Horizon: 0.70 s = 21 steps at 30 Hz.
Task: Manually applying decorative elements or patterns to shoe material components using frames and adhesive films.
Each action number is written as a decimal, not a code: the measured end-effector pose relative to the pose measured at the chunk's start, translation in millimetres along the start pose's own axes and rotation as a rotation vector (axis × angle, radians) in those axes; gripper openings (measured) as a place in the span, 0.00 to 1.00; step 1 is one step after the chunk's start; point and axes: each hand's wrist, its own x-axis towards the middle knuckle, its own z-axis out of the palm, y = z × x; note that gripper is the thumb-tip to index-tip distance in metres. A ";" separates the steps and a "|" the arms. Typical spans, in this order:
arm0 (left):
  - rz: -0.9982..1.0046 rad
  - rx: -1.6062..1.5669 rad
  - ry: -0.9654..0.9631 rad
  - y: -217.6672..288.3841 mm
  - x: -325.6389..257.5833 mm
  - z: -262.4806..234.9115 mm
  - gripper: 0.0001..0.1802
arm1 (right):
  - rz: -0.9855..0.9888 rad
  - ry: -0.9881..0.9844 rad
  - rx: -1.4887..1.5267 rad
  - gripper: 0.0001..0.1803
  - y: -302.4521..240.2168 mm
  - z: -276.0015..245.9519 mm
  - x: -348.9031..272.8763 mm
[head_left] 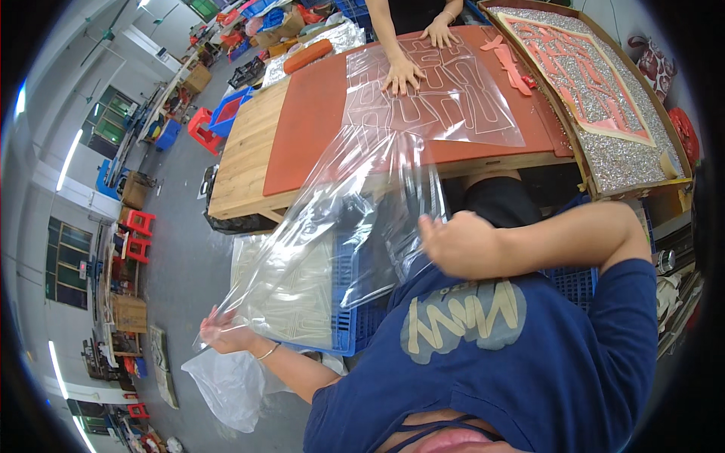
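Note:
My left hand (223, 332) is low on the left, pinching the corner of a large clear plastic sheet (340, 219). The sheet stretches up from there to the front edge of the wooden table (242, 158). My right hand (457, 241) is curled and blurred at the sheet's right edge, in front of my chest, and seems to grip it. Under the sheet a blue crate (349, 332) holds a stack of clear sheets with cut outlines (291, 298). Another clear outlined sheet (453, 98) lies on the red mat (317, 128), with another person's two hands (402, 74) pressed on it.
A shallow box (676, 162) on the right holds a silver glitter sheet with pink cut shapes. Pink strips (510, 64) lie on the mat's far right. A crumpled plastic bag (226, 385) is on the floor. Red stools (136, 223) and blue crates (226, 109) stand along the aisle at left.

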 end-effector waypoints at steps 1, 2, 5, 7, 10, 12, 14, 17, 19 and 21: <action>-0.003 0.012 -0.004 0.9 7.6 -9.4 0.22 | -0.127 0.078 -0.013 0.24 -13.5 -3.7 12.4; -0.059 0.144 0.120 3.9 13.8 -21.7 0.23 | -0.243 -0.008 0.130 0.25 -26.8 -21.2 26.7; -0.221 0.210 0.318 -25.0 33.4 -79.0 0.25 | -0.516 0.128 0.236 0.08 -64.5 -18.6 64.6; -0.029 0.581 0.244 -43.4 36.0 -125.9 0.23 | -0.638 0.070 0.295 0.08 -83.7 -30.6 81.7; -0.124 0.508 0.452 -45.1 55.8 -194.5 0.23 | -0.737 0.089 0.367 0.08 -107.4 -31.6 101.4; -0.103 0.440 0.561 -41.6 77.2 -227.9 0.23 | -0.803 0.182 0.466 0.08 -120.9 -19.5 121.4; -0.023 1.011 0.279 6.3 94.4 -229.7 0.23 | -0.821 0.137 0.498 0.12 -136.6 -3.5 146.5; 0.159 1.329 0.073 25.3 174.9 -278.3 0.23 | -0.790 -0.061 0.670 0.18 -151.4 37.1 190.0; 0.355 1.367 -0.219 40.8 223.0 -244.2 0.23 | -0.742 -0.181 0.767 0.21 -153.6 56.9 220.4; 0.291 1.378 -0.392 53.4 268.4 -167.8 0.24 | -0.690 -0.311 0.855 0.24 -147.9 65.4 245.9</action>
